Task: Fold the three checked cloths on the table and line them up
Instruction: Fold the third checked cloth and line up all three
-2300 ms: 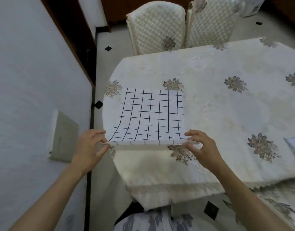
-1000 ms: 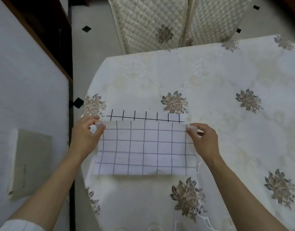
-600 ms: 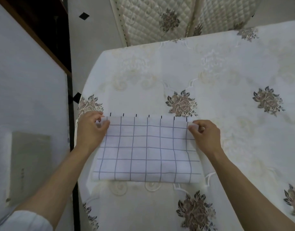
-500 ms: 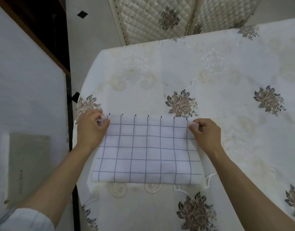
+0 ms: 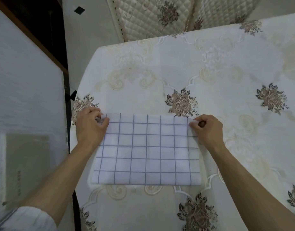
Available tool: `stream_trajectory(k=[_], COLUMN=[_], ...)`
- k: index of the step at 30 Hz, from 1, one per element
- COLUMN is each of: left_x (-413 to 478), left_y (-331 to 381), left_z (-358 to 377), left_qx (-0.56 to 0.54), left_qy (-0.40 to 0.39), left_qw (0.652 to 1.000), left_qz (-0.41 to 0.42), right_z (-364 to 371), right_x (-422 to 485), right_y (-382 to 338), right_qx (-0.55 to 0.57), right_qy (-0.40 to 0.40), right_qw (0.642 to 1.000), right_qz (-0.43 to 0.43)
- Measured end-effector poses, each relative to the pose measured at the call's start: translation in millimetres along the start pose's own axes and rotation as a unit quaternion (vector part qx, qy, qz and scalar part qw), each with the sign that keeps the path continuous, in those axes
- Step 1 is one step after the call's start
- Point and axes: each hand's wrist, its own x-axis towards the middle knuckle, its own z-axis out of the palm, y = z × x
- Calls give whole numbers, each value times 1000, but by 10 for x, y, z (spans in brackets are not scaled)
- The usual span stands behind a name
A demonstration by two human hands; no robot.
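Note:
A white checked cloth point(image 5: 146, 150) lies folded in half on the table, near its left end, with the fold along the near edge. My left hand point(image 5: 90, 125) pinches the far left corner of the cloth. At the far right corner, my right hand point(image 5: 208, 129) pinches the cloth too. Both corners rest on the table. The other two checked cloths are out of view.
The table point(image 5: 210, 72) wears a cream tablecloth with brown flower prints. Two quilted chairs point(image 5: 168, 15) stand at its far side. A white wall point(image 5: 26, 97) with a grey panel point(image 5: 26, 169) runs close along the left.
Both hands carried the near edge of the cloth up and over to the far edge, folding it in half. The corners have come down level with the far edge.

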Motion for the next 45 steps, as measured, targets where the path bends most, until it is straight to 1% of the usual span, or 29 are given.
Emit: stream_trajectory(k=[8, 11, 13, 17, 21, 25, 28, 34, 37, 39, 41, 43, 45], left_x=[13, -8, -42, -162, -363, -610, -823, -1335, -1554, -1699, -1879, -2080, -2251], left_y=[-8, 6, 33, 44, 84, 143, 170, 295, 298, 283, 284, 288, 282], left_z=[6, -28, -60, -112, -179, -211, -218, -231, -213, -178, -115, -23, 57], left_qx=[-4, -23, -29, -25, -19, -13, -4, -17, -22, 25, 115, 168, 188], left_qy=[7, 23, 35, 34, 18, 15, 7, -10, -35, -62, -103, -146, -171], left_qw=[1000, 999, 999, 999, 999, 998, 996, 996, 996, 992, 974, 948, 933], left_qz=[7, -10, -18, 2, 29, 65, 90, 88, 83, 107, 166, 226, 256], right_z=[4, 8, 11, -3, 15, 66, 103, 244, 325, 365, 410, 465, 533], right_x=[20, 13, -12, -123, -329, -571, -810, -1343, -1559, -1684, -1818, -1971, -2125], right_y=[13, 18, 38, 64, 61, 38, -11, -71, -48, -37, -43, -66, -54], right_qx=[15, 26, 24, 28, 34, -7, -30, -58, -73, -86, -122, -169, -222], right_qy=[32, 52, 62, 61, 41, 29, 6, -65, -89, -91, -93, -119, -147], right_qw=[999, 998, 998, 998, 998, 996, 993, 987, 984, 980, 969, 949, 923], right_qz=[2, 18, 13, -9, -42, -84, -114, -136, -138, -153, -193, -239, -278])
